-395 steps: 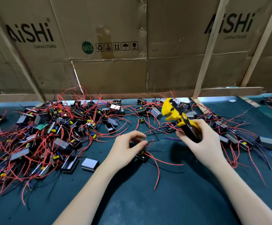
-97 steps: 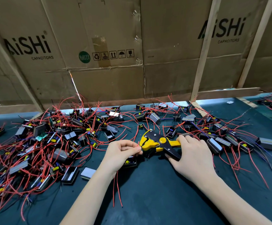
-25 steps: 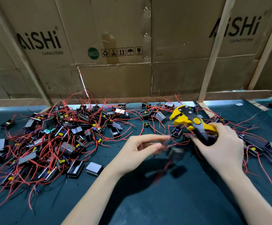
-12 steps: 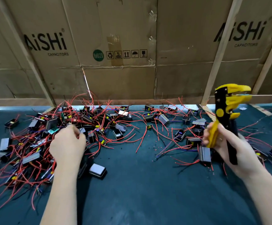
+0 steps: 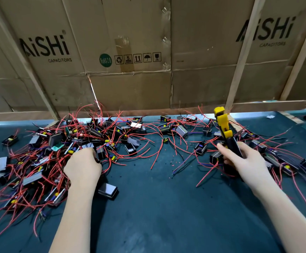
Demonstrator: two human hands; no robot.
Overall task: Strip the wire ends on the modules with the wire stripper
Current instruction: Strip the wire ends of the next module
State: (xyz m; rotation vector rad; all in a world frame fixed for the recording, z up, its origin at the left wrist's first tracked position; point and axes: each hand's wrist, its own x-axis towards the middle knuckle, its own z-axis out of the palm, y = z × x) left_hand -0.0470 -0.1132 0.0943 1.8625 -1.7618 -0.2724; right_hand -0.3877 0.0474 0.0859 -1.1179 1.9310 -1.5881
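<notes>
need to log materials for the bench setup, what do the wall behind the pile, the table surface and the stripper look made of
Wall: brown corrugated cardboard, matte, with printed box markings, creases, tape and wooden battens across it. Table surface: looks like a dark teal mat, matte and slightly textured, perhaps rubber or felt; hard to say which. Wire stripper, held by the right hand: glossy yellow and black body, probably moulded plastic.

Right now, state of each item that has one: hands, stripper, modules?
left hand: knuckles up, reaching into the left pile; grip hidden
right hand: grips the wire stripper handles
wire stripper: held upright, yellow head up, no wire in it
left pile of modules: tangled
loose module: alone beside the left wrist
</notes>
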